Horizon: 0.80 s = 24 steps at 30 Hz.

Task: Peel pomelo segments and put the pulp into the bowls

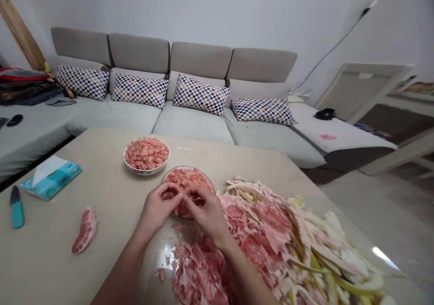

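My left hand (156, 208) and my right hand (207, 212) meet over the near bowl (213, 183), thumbs and fingertips pinched together. Whatever is between the fingertips is too small or hidden to make out. Pink pulp pieces (186, 177), looking like peeled pomelo flesh, fill this bowl, partly covered by my hands. A second white bowl (145, 172) behind it is heaped with the same pulp. To the left lies a pomelo segment (84, 230) with pinkish membrane. Torn pink membranes (200, 273) spread under my right forearm.
Yellow and white pomelo peels (325, 255) pile up at the table's right side. A teal-handled knife (16, 210) and a blue tissue pack (54, 178) lie at the left. Behind the table (111, 160) stands a sofa (193, 126) with patterned cushions.
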### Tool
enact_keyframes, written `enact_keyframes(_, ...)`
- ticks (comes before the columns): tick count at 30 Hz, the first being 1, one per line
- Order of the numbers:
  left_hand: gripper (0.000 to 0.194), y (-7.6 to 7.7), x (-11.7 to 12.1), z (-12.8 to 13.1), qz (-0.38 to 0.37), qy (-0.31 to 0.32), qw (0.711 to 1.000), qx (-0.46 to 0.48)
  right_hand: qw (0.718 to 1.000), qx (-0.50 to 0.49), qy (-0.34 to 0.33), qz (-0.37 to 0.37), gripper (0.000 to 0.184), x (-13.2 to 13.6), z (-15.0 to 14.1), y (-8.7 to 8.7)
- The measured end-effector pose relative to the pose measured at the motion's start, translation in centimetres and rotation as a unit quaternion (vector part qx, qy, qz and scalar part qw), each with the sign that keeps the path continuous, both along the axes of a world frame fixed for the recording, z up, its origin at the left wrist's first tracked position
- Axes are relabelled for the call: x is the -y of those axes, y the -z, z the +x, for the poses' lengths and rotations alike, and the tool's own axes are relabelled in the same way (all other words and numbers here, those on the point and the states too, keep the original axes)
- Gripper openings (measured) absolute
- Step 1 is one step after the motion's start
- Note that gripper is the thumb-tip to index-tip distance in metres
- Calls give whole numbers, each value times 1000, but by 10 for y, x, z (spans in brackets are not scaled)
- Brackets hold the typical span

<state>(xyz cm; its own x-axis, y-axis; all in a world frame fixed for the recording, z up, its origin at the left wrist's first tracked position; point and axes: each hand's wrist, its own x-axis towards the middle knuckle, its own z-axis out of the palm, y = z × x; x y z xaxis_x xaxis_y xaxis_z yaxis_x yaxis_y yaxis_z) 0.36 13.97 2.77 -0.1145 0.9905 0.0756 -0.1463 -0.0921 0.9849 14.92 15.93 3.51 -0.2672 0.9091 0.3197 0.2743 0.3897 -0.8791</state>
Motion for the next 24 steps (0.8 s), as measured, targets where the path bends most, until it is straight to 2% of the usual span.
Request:
enact_keyframes(2, 13, -2, 1, 5, -18, -17, 997, 66, 1000, -14, 14, -1, 15, 0, 0, -2)
enact_keyframes(6, 21, -4, 5, 12, -69, -10, 979, 190, 987, -111, -28, -114, 21, -5, 5, -5)
enact_keyframes(9, 24, -3, 5, 13, -82, -2, 969, 233, 974, -154, -50, -161, 22, -10, 9, -3)
enact_keyframes(13, 26, 2, 2, 8, -85, -25, 962, 259, 975, -154, -25, -161, 22, -13, 10, 2)
enact_keyframes(15, 28, 5, 0, 4, -84, -40, 961, 262, 985, -115, 8, -126, 23, -15, 11, 4)
enact_keyframes(17, 31, 7, -1, 0, -86, -46, 961, 258, 997, -44, 32, -57, 19, -21, 12, 4)
enact_keyframes(20, 33, 9, -2, -3, -91, -50, 964, 245, 997, 63, 26, 47, 16, -31, 13, 1)
enact_keyframes(24, 29, 11, -1, -3, -96, -46, 968, 226, 988, 113, 10, 100, 21, -34, 13, -7)
